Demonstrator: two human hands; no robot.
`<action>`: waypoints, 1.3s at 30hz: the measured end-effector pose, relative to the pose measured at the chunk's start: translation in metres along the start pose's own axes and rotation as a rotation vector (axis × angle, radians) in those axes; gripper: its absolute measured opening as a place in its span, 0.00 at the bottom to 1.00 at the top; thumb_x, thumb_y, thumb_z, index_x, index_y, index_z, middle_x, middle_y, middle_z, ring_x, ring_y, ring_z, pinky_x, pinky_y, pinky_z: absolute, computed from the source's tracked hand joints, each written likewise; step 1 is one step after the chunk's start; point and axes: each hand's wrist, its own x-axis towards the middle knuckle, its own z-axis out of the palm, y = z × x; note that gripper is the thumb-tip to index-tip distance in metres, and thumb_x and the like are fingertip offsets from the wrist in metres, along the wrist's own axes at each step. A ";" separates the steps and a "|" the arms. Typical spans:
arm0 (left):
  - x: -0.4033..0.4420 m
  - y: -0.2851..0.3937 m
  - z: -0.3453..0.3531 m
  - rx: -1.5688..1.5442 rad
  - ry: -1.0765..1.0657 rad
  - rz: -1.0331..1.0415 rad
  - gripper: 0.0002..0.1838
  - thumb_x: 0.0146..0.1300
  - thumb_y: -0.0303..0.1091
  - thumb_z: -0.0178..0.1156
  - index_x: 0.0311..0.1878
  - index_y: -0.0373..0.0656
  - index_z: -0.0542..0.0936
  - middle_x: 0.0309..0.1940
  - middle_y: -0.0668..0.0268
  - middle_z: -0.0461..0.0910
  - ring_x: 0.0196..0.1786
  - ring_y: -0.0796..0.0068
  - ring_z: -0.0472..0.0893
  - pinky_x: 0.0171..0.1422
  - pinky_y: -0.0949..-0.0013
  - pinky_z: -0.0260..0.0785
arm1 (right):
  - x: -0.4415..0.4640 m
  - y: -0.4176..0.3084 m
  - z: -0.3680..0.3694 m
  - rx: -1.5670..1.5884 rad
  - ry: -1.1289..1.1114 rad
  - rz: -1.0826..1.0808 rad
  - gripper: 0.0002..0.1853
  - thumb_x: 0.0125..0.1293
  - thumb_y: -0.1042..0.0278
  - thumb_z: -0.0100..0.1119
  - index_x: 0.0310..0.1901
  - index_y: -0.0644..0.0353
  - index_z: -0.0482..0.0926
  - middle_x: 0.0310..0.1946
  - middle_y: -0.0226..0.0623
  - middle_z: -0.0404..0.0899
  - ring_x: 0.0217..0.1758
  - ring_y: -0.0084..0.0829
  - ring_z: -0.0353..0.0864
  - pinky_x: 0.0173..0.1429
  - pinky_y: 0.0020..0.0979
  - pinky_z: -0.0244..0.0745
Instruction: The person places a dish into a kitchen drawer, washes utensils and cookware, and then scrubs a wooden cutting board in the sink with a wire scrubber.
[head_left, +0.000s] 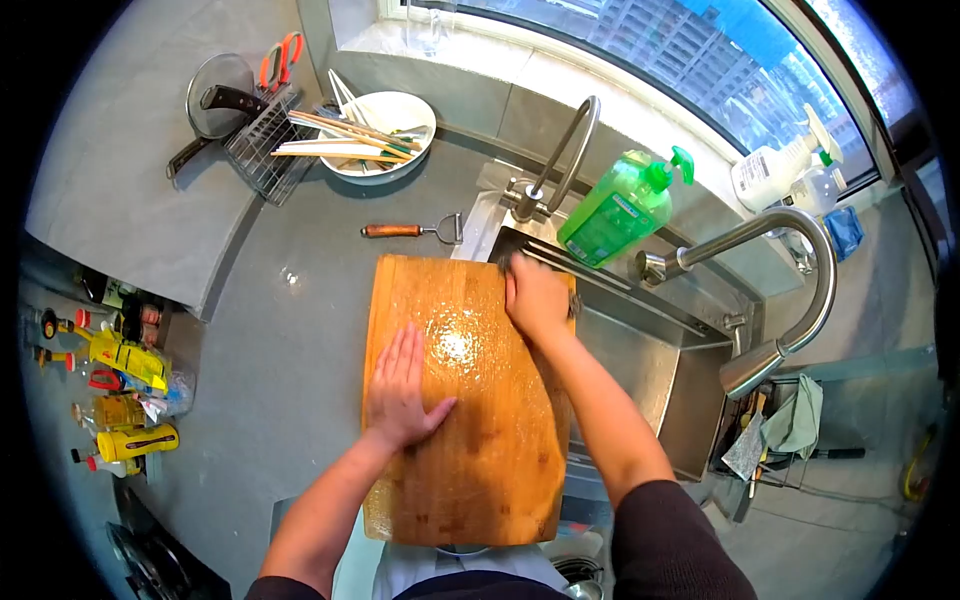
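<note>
A wet, shiny wooden cutting board (470,440) lies at the counter's front edge, its right side over the sink. My left hand (400,390) rests flat on the board's left half, fingers stretched out and thumb apart. At the board's far right corner is my right hand (537,297), its fingers curled closed. Something small and dark shows by those fingers, but its kind is hidden. Just beyond the board lies a peeler (410,230) with a wooden handle.
To the right is a steel sink (640,350) with a large faucet (815,290) and a slim tap (575,150). A green soap bottle (620,210) stands behind it. A white bowl (385,180) of chopsticks and a wire knife rack (270,150) stand at the back left.
</note>
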 end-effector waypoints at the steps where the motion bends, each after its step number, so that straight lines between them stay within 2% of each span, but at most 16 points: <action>1: -0.001 0.000 0.000 0.006 -0.006 -0.004 0.60 0.54 0.64 0.66 0.77 0.27 0.55 0.78 0.43 0.54 0.80 0.43 0.55 0.81 0.48 0.49 | 0.006 -0.006 0.006 -0.003 0.032 0.036 0.08 0.68 0.61 0.57 0.43 0.53 0.76 0.35 0.41 0.80 0.40 0.47 0.82 0.42 0.50 0.74; 2: 0.000 -0.001 -0.002 0.011 -0.011 -0.004 0.60 0.54 0.64 0.66 0.77 0.27 0.55 0.78 0.43 0.55 0.80 0.43 0.56 0.81 0.48 0.49 | 0.010 -0.012 0.010 -0.008 0.067 0.075 0.08 0.68 0.61 0.56 0.44 0.53 0.76 0.35 0.42 0.80 0.40 0.47 0.81 0.43 0.51 0.74; 5: 0.003 0.002 -0.002 0.016 -0.020 -0.002 0.60 0.54 0.66 0.65 0.76 0.26 0.56 0.78 0.43 0.56 0.80 0.43 0.56 0.81 0.48 0.49 | -0.038 -0.015 0.006 0.093 0.000 -0.079 0.11 0.66 0.61 0.60 0.46 0.53 0.76 0.37 0.39 0.80 0.42 0.46 0.81 0.44 0.48 0.74; 9: 0.001 0.001 -0.006 0.026 -0.078 0.045 0.61 0.53 0.68 0.66 0.76 0.27 0.56 0.78 0.44 0.56 0.80 0.45 0.56 0.81 0.48 0.49 | -0.075 -0.017 -0.025 0.157 -0.032 -0.048 0.13 0.65 0.60 0.62 0.48 0.53 0.77 0.42 0.39 0.79 0.47 0.46 0.79 0.48 0.46 0.73; 11: 0.007 0.000 -0.009 0.009 -0.074 0.070 0.58 0.56 0.65 0.64 0.77 0.29 0.56 0.78 0.45 0.56 0.81 0.48 0.55 0.82 0.50 0.46 | -0.079 -0.016 -0.028 0.173 -0.015 0.013 0.15 0.65 0.59 0.63 0.52 0.51 0.78 0.47 0.38 0.78 0.51 0.46 0.78 0.50 0.45 0.72; 14: 0.053 -0.007 0.006 -0.024 -0.015 0.116 0.52 0.60 0.60 0.63 0.77 0.31 0.57 0.78 0.46 0.57 0.81 0.50 0.55 0.83 0.50 0.44 | -0.068 -0.028 -0.023 0.180 0.227 0.104 0.18 0.65 0.57 0.64 0.56 0.47 0.80 0.52 0.38 0.77 0.54 0.46 0.76 0.53 0.45 0.71; 15: 0.079 -0.009 0.016 -0.037 0.016 0.130 0.51 0.61 0.58 0.62 0.77 0.31 0.57 0.77 0.46 0.57 0.81 0.50 0.55 0.83 0.50 0.43 | -0.070 -0.031 -0.017 0.089 0.196 0.121 0.19 0.64 0.58 0.65 0.57 0.43 0.81 0.54 0.36 0.77 0.56 0.46 0.75 0.55 0.45 0.70; 17: 0.116 -0.013 0.032 -0.055 0.091 0.108 0.48 0.63 0.54 0.62 0.76 0.31 0.58 0.76 0.46 0.59 0.80 0.48 0.56 0.83 0.48 0.44 | -0.073 -0.032 -0.015 0.124 0.223 0.129 0.18 0.63 0.59 0.66 0.56 0.44 0.82 0.54 0.37 0.77 0.56 0.45 0.75 0.56 0.44 0.70; 21: 0.123 -0.009 0.031 -0.078 0.127 0.110 0.45 0.63 0.49 0.63 0.76 0.31 0.59 0.75 0.47 0.62 0.79 0.48 0.57 0.82 0.47 0.45 | -0.086 -0.038 -0.018 0.128 0.194 0.170 0.18 0.62 0.61 0.67 0.54 0.44 0.82 0.55 0.36 0.77 0.57 0.44 0.75 0.56 0.43 0.70; 27: 0.100 -0.001 0.029 -0.099 0.047 0.195 0.46 0.64 0.50 0.62 0.76 0.31 0.57 0.77 0.48 0.59 0.80 0.47 0.56 0.82 0.47 0.45 | -0.125 -0.048 -0.030 0.186 0.262 0.212 0.17 0.61 0.62 0.67 0.53 0.49 0.82 0.49 0.36 0.77 0.53 0.44 0.75 0.55 0.45 0.71; 30: 0.082 0.006 0.029 -0.068 0.026 0.162 0.47 0.64 0.50 0.61 0.77 0.31 0.55 0.79 0.48 0.55 0.81 0.48 0.54 0.83 0.47 0.44 | -0.134 -0.032 -0.032 0.078 0.194 0.289 0.16 0.62 0.63 0.66 0.53 0.50 0.81 0.46 0.36 0.77 0.51 0.43 0.76 0.51 0.43 0.73; 31: 0.073 0.010 0.027 -0.072 -0.001 0.150 0.47 0.64 0.50 0.61 0.78 0.31 0.55 0.79 0.48 0.54 0.81 0.49 0.54 0.83 0.48 0.43 | -0.126 -0.031 -0.034 0.059 0.194 0.315 0.12 0.63 0.63 0.64 0.48 0.51 0.81 0.43 0.37 0.78 0.48 0.44 0.78 0.47 0.43 0.76; 34: 0.062 0.017 0.022 -0.077 -0.048 0.129 0.48 0.63 0.49 0.61 0.78 0.31 0.53 0.80 0.48 0.52 0.82 0.51 0.53 0.83 0.49 0.43 | -0.083 -0.036 -0.008 0.037 0.163 0.384 0.08 0.64 0.63 0.63 0.43 0.52 0.79 0.39 0.39 0.79 0.42 0.46 0.80 0.43 0.45 0.77; 37: 0.060 0.017 0.020 -0.087 -0.042 0.136 0.49 0.62 0.49 0.61 0.78 0.31 0.53 0.79 0.47 0.53 0.82 0.51 0.53 0.84 0.50 0.43 | -0.040 -0.066 0.005 0.137 0.140 0.232 0.06 0.65 0.67 0.61 0.40 0.56 0.77 0.34 0.43 0.80 0.39 0.50 0.81 0.42 0.48 0.76; 39: 0.060 0.017 0.020 -0.102 -0.037 0.146 0.49 0.61 0.48 0.62 0.78 0.30 0.53 0.79 0.46 0.53 0.82 0.51 0.53 0.84 0.50 0.43 | -0.058 -0.036 0.002 0.150 0.170 0.231 0.05 0.64 0.65 0.60 0.40 0.54 0.78 0.35 0.42 0.81 0.38 0.50 0.82 0.40 0.49 0.77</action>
